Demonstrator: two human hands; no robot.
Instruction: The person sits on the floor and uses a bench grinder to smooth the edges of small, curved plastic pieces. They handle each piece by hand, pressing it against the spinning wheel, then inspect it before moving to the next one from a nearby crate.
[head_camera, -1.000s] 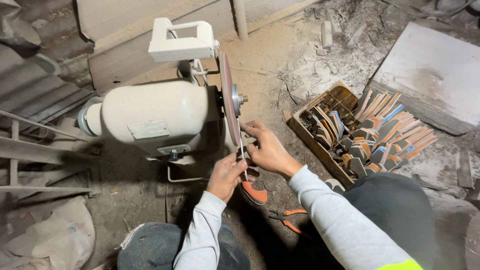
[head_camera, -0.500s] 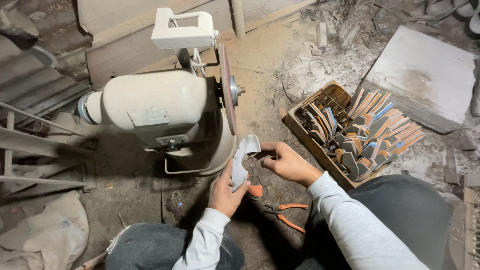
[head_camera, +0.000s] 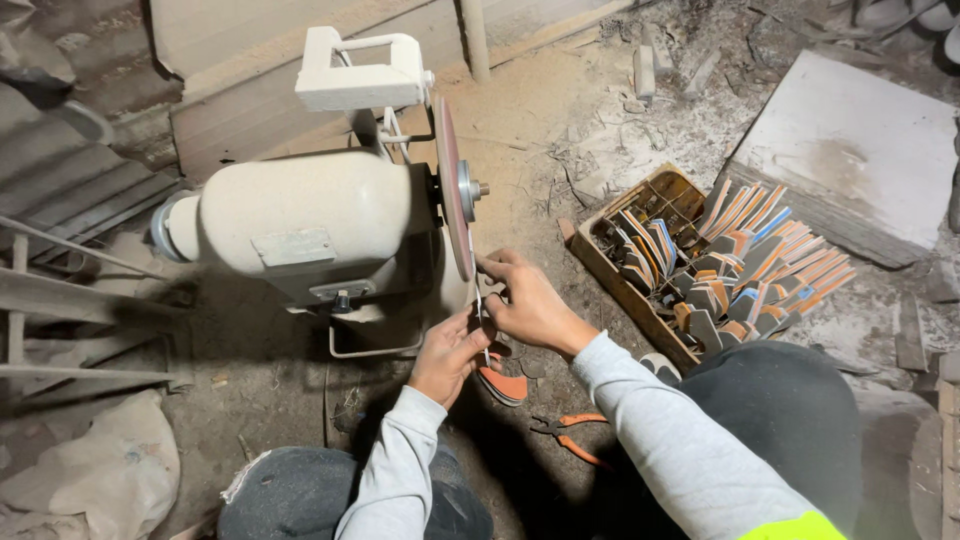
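Two hands meet just below the reddish grinding disc (head_camera: 452, 190) of a cream bench grinder (head_camera: 310, 225) that sits on the dusty floor (head_camera: 560, 110). The left hand (head_camera: 447, 352) is curled shut around the lower part of a thin flat blade (head_camera: 479, 305), and the right hand (head_camera: 525, 300) pinches the same blade higher up between thumb and fingertips, holding it edge-on and nearly upright, its top close against the lower rim of the disc; whether it actually touches the disc I cannot tell. Just under the hands an orange-and-dark handle piece (head_camera: 503, 385) lies on the floor, with orange-handled pliers (head_camera: 570, 435) near it towards the person's right knee. Well apart to the right stands a wooden box (head_camera: 625, 285) packed with many similar flat pieces with orange, blue and grey ends.
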